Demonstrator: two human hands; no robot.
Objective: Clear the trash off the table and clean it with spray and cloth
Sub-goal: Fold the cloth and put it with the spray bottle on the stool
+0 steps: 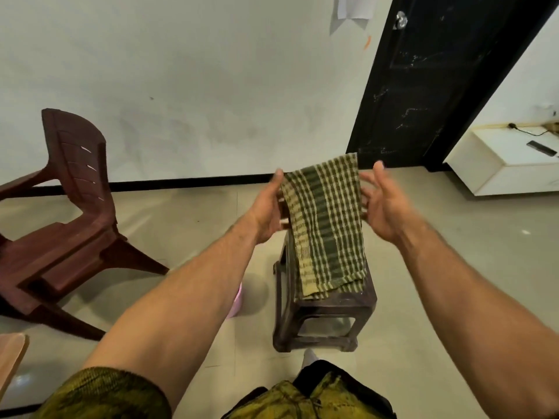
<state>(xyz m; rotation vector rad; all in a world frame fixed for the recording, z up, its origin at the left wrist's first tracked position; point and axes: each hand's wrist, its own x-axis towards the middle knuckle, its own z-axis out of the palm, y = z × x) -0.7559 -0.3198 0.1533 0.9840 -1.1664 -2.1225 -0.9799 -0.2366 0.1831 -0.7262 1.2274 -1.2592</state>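
A green and cream checked cloth (325,225) hangs folded between my two hands, its lower end lying on a small dark brown plastic stool (326,316). My left hand (269,210) grips the cloth's upper left edge, thumb on top and fingers behind it. At the cloth's right edge is my right hand (382,204), fingers spread and loosely bent, fingertips touching the fabric and thumb lifted clear. No spray bottle or trash shows.
A brown plastic chair (63,225) stands at the left by the white wall. A pink object (236,300) sits on the floor beside the stool, partly hidden by my left forearm. A black door (423,86) and a low white cabinet (502,173) are at the right.
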